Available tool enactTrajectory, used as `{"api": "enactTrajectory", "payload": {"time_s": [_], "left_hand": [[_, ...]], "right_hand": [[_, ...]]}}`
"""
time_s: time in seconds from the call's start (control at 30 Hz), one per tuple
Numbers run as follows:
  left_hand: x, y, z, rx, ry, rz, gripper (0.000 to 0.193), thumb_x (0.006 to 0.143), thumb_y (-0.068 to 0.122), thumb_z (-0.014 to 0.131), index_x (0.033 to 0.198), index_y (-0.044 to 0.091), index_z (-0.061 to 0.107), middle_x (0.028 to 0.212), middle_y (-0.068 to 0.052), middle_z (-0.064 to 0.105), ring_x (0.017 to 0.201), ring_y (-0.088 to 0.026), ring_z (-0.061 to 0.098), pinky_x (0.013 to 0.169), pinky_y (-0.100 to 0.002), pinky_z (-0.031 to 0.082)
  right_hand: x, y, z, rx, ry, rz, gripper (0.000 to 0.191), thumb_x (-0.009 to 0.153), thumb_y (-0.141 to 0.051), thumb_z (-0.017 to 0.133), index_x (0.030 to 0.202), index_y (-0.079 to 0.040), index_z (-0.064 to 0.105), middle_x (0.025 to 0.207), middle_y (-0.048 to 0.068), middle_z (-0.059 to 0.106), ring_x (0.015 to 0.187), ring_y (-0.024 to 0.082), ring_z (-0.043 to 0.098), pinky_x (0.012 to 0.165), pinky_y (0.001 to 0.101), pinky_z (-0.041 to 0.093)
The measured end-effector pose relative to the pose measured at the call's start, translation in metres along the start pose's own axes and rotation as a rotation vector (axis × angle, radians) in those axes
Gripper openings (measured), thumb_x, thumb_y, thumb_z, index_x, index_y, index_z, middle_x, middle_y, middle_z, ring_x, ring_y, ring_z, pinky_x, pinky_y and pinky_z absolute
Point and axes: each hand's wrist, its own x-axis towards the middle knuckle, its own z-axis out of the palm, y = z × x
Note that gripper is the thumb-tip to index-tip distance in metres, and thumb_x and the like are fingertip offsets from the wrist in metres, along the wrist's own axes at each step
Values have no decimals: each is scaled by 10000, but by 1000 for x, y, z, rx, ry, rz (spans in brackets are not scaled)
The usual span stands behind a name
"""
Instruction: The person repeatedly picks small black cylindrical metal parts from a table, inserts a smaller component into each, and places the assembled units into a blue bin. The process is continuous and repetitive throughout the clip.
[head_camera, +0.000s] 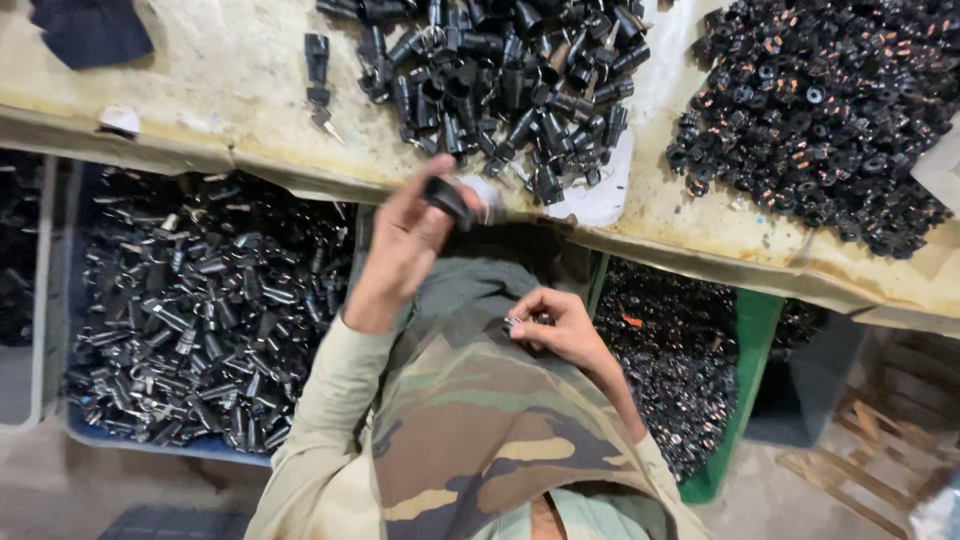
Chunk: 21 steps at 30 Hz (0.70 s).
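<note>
Black tube part (447, 199) sits pinched in the fingers of the left hand (400, 250), raised just under the table edge (300, 180). Right hand (565, 325) is lower, over the camouflage shirt (470, 420), fingertips closed together on a small metal clip (513, 323). Left stands a blue bin of parts (200, 300), right a green bin (745, 380).

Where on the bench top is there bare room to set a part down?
Bare bench lies left of the tube pile, between the dark cloth and the lone part. A narrow strip separates that pile from the ring pile. Both piles are crowded.
</note>
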Motion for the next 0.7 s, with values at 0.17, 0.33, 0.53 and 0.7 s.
{"api": "enactTrajectory", "payload": {"time_s": [0.17,0.33,0.53,0.7], "left_hand": [[-39,-19,9,442,-135,-225,522,1024,256,683,1496,43,616,991,-82,697,868,-176,633,814,-325,529],[-40,-10,17,960,-331,67,579,908,103,791,1451,91,591,915,-116,629,798,-248,621,740,-335,505],[-45,-7,26,1009,-363,121,622,913,27,749,1491,49,519,968,-147,619,846,-302,627,750,-375,525],[-60,-4,27,928,-289,102,585,931,6,690,1488,47,517,1026,-139,646,866,-281,658,791,-355,560]], "right_hand": [[7,3,1,-10,193,-110,149,848,-48,808,934,-16,691,812,24,697,645,54,591,568,213,482],[10,-44,16,-151,345,-410,135,899,-52,786,963,-1,678,863,6,702,746,42,602,662,202,494],[6,-96,20,-439,132,-304,159,881,-67,743,1030,-11,734,797,26,731,685,57,659,622,211,524],[5,-74,19,-623,195,-393,117,868,-57,764,971,-2,773,777,96,723,617,99,597,568,245,469]]}}
